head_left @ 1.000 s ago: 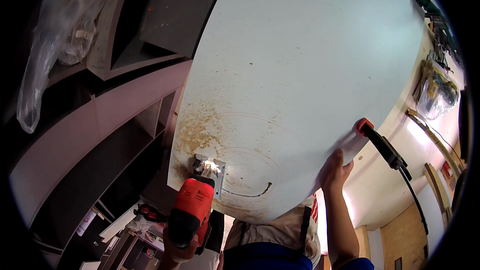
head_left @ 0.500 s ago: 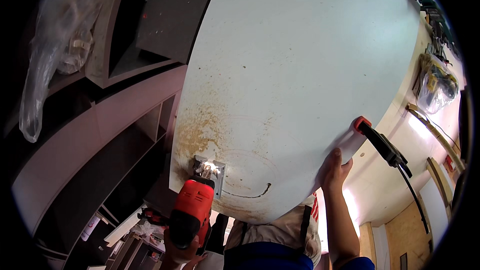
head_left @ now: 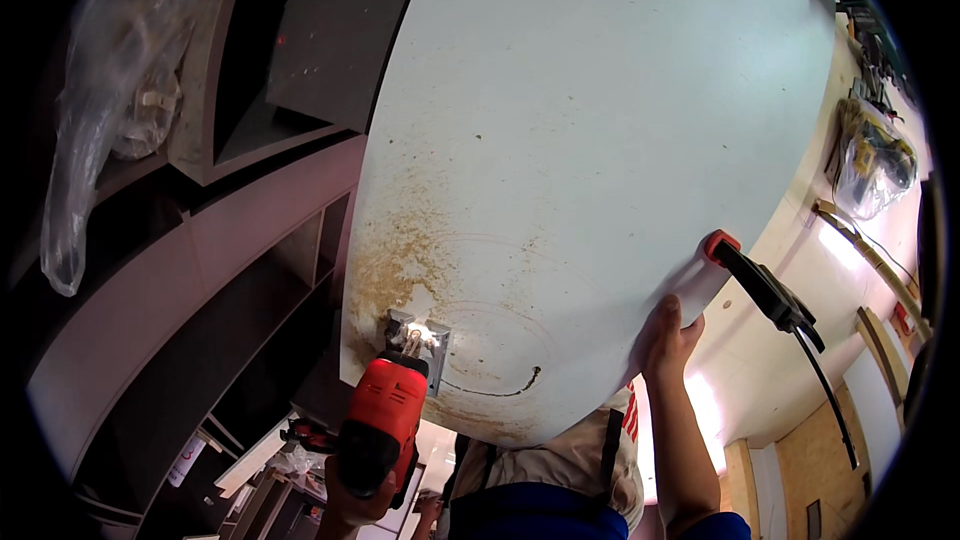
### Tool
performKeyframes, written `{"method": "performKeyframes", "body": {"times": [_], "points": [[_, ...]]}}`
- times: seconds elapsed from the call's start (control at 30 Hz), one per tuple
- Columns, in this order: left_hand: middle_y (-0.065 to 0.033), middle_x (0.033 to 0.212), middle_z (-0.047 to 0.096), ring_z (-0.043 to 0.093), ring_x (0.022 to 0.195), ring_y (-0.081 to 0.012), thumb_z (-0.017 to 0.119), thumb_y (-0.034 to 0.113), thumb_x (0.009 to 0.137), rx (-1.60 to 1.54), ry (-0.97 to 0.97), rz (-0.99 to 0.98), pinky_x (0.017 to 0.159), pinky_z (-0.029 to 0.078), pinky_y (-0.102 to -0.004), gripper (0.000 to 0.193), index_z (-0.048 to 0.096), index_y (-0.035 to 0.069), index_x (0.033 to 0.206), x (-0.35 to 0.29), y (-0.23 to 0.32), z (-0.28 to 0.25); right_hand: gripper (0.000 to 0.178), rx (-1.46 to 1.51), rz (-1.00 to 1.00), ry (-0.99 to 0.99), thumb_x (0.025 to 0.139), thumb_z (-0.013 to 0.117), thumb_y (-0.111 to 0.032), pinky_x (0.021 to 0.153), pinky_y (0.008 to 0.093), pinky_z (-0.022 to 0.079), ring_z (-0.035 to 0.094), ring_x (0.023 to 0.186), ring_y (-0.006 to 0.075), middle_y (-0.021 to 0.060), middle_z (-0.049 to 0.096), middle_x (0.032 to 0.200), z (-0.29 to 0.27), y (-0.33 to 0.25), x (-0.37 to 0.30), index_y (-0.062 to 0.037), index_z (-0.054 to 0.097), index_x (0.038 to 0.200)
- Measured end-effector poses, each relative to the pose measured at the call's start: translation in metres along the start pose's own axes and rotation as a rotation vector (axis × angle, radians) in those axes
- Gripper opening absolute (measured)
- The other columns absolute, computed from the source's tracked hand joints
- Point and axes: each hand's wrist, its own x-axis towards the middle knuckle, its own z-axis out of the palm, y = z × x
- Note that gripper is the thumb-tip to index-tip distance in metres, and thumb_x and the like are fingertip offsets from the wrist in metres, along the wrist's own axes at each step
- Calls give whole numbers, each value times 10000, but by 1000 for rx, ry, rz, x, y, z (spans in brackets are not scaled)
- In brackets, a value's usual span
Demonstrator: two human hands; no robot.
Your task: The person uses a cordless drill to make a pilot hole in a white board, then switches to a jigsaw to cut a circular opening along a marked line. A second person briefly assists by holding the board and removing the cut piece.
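Lower left: left hand [head_left: 358, 502] is clamping its fingers around a red jigsaw [head_left: 384, 402]; lower right: right hand [head_left: 670, 345] is touching the white panel [head_left: 600, 170], finger closure indeterminable.

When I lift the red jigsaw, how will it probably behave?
The red jigsaw should feel rather heavy for its size, given its bulky motor housing. It may tip if left unsupported, since little metal baseplate shows beside that body.
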Motion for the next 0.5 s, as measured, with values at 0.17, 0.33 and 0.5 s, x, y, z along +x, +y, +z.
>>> {"method": "performKeyframes", "body": {"times": [0.17, 0.33, 0.5], "points": [[-173, 1131, 629, 669, 961, -223, 787, 150, 781, -206, 10, -195, 844, 544, -359, 626, 478, -81, 1274, 5, 13, -1, 518, 24, -27, -15, 946, 733, -441, 812, 272, 445, 547, 896, 117, 24, 606, 995, 1, 2, 1, -12, 556, 1176], [-159, 1159, 671, 686, 1042, -222, 746, 122, 799, -234, -55, -83, 906, 541, -359, 559, 537, -58, 1284, 39, 43, -8, 487, 50, -35, -15, 945, 739, -427, 772, 256, 433, 537, 860, 100, 9, 603, 968, 4, -2, 1, -19, 563, 1146], [-148, 1133, 683, 685, 1043, -225, 727, 121, 802, -314, 5, -107, 919, 540, -360, 561, 535, -49, 1301, 39, 44, -8, 476, 45, -12, -24, 944, 742, -425, 768, 258, 437, 537, 847, 102, 8, 601, 948, 0, 1, 1, -16, 568, 1115]]}}
